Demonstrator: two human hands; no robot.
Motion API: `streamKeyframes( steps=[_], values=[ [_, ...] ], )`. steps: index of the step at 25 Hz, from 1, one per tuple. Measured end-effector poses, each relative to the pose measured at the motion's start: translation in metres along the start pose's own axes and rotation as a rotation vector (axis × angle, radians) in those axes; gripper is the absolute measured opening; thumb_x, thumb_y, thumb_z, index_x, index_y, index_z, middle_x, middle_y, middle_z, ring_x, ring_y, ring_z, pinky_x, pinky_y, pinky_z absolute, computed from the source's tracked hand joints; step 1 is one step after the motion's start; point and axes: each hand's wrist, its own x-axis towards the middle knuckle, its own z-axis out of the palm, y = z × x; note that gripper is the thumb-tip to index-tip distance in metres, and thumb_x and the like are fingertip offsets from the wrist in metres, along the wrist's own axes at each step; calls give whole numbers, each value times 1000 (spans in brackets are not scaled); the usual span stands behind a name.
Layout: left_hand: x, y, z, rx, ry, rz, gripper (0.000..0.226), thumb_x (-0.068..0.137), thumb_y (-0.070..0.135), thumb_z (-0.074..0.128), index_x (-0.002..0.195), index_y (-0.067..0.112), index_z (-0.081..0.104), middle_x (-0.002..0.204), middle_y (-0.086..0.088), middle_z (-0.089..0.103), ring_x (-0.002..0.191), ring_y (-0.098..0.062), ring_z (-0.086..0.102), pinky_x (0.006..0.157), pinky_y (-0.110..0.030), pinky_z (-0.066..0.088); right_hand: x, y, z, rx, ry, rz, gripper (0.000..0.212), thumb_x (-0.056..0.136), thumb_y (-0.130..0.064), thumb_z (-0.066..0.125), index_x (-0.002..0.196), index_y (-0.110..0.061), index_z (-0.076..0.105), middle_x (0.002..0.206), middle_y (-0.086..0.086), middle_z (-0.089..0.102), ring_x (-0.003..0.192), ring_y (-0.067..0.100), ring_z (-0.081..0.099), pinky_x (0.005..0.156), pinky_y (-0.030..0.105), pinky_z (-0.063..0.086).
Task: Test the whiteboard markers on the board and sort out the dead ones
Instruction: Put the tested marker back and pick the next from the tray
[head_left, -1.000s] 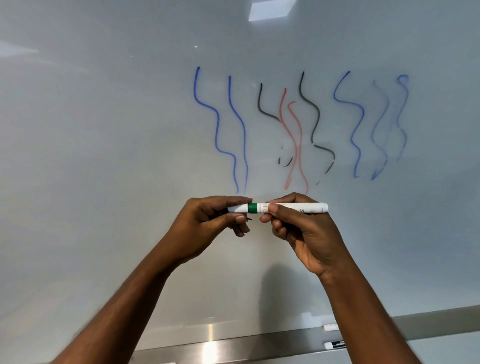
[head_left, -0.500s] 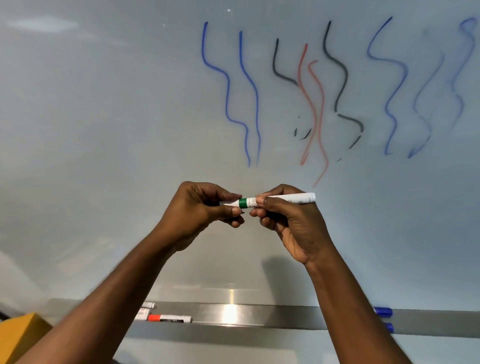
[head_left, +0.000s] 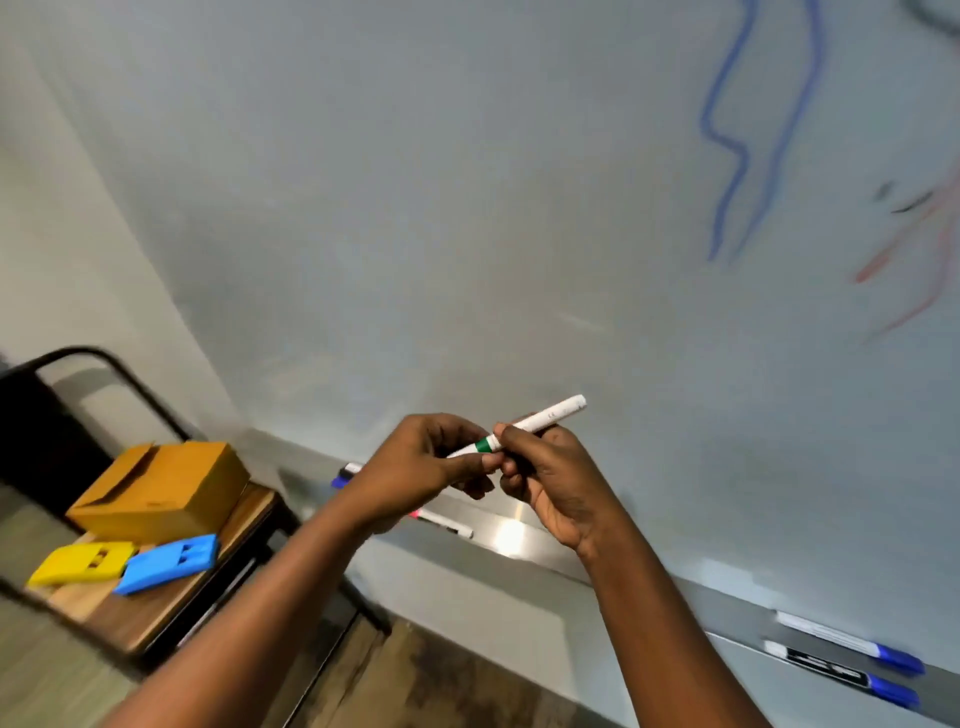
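I held the marker (head_left: 540, 418) in front of the whiteboard (head_left: 415, 208), up above the tray (head_left: 519, 538). Its long body lay slanted. The flat white end pointed up and to the right, and the other end pointed down and to the left. My right grip (head_left: 556, 488) pinched the white body just by the green band. My left grip (head_left: 421, 467) was curled round the lower end, so I could not see the tip there.

The tray held two blue-capped markers (head_left: 850, 642) at the right, side by side. A red-ended marker (head_left: 441, 522) lay half hidden behind my left wrist, and a dark-ended marker (head_left: 344, 475) peeked out further left.

A cardboard box (head_left: 161, 488) sat on the wooden surface (head_left: 171, 603), with a yellow block (head_left: 83, 561) and a blue block (head_left: 166, 564) just beside it. I could not see into the box.

The blue lines (head_left: 727, 130) and red lines (head_left: 909, 270) on the board were blurry and cut off at the edges.
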Motion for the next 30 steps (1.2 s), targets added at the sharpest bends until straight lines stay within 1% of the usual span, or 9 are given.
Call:
streamKeyframes(
  steps=[6, 10, 14, 18, 21, 23, 25, 27, 30],
  values=[
    [-64, -137, -65, -206, 306, -410, 17, 92, 10, 56, 93, -3, 68, 80, -16, 66, 55, -17, 58, 52, -23, 50, 38, 144, 82, -304, 50, 322, 18, 92, -19, 61, 77, -10, 60, 55, 2, 52, 41, 7, 36, 39, 17, 29],
    [-109, -201, -115, -288, 490, -620, 12, 87, -3, 57, 89, -7, 69, 68, -20, 60, 45, -15, 52, 49, -24, 44, 49, 226, 141, -448, 69, 517, 19, 91, -21, 61, 75, -11, 62, 57, 1, 52, 41, 7, 38, 39, 17, 30],
    [-163, -269, -171, -14, 658, -757, 8, 79, 2, 65, 82, 2, 72, 56, -8, 61, 41, -5, 55, 43, -17, 40, 47, 301, 199, -686, 0, 636, 28, 93, -31, 58, 76, -9, 62, 56, 1, 54, 41, 9, 40, 40, 18, 31],
    [-234, -339, -223, 274, 603, -949, 18, 78, 7, 63, 90, -3, 72, 89, -22, 70, 88, -35, 66, 66, -35, 47, 42, 360, 235, -954, -226, 615, 39, 95, -33, 56, 63, -11, 60, 59, 6, 58, 46, 14, 46, 48, 23, 34],
    [-289, -390, -261, 378, 575, -1091, 18, 76, 8, 61, 85, -5, 69, 89, -24, 69, 87, -35, 67, 68, -37, 51, 34, 392, 250, -1128, -378, 578, 46, 95, -29, 57, 52, -14, 54, 57, 7, 57, 47, 13, 48, 52, 22, 38],
    [-315, -418, -278, 385, 527, -1166, 14, 77, 7, 60, 68, -3, 63, 73, -24, 66, 75, -32, 67, 54, -32, 46, 33, 405, 255, -1217, -435, 580, 42, 94, -30, 59, 54, -16, 55, 62, 8, 57, 54, 14, 52, 56, 22, 41],
    [-329, -436, -288, 404, 462, -1181, 29, 81, 3, 56, 55, 5, 46, 52, -14, 49, 57, -26, 56, 45, -28, 34, 36, 414, 257, -1270, -460, 606, 40, 93, -29, 59, 56, -17, 52, 68, 8, 57, 64, 17, 53, 61, 25, 42],
    [-339, -454, -294, 429, 379, -1211, 28, 83, 6, 57, 59, 6, 43, 51, -6, 40, 55, -22, 47, 50, -31, 35, 40, 421, 259, -1279, -432, 637, 34, 93, -27, 59, 62, -16, 53, 72, 7, 56, 68, 17, 52, 62, 26, 42],
    [-348, -494, -301, 403, 252, -1302, 22, 85, 23, 58, 90, 2, 60, 81, -15, 63, 75, -28, 62, 60, -37, 48, 48, 426, 254, -1269, -396, 649, 26, 93, -27, 59, 71, -14, 58, 75, 7, 58, 69, 18, 53, 64, 31, 45]
  ],
)
